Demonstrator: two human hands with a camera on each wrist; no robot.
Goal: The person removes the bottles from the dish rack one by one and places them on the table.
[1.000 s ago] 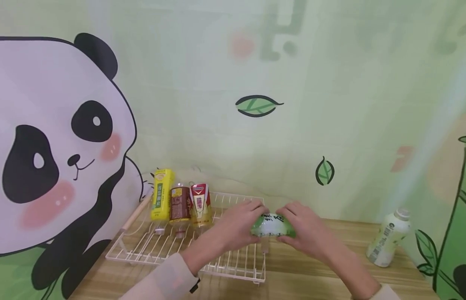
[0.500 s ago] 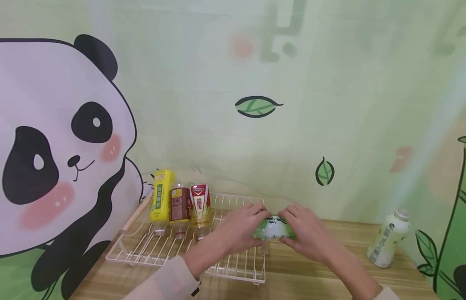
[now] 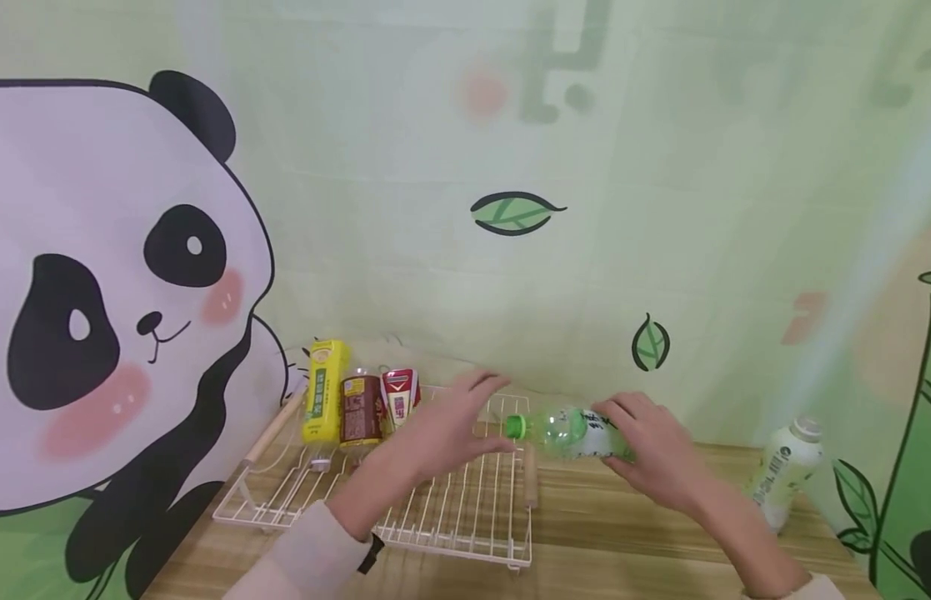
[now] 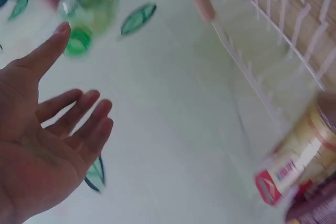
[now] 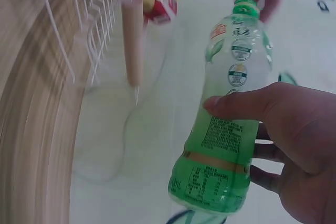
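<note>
Sideways near the wire rack (image 3: 531, 479), the green bottle (image 3: 564, 434) lies gripped in the right hand (image 3: 651, 448), its long axis pointing toward the left hand (image 3: 444, 429), whose fingers are spread apart, thumb just beside the green cap (image 3: 516, 427)

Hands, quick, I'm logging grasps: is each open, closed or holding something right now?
Left hand: open, holding nothing.
Right hand: closed, holding the bottle.
</note>
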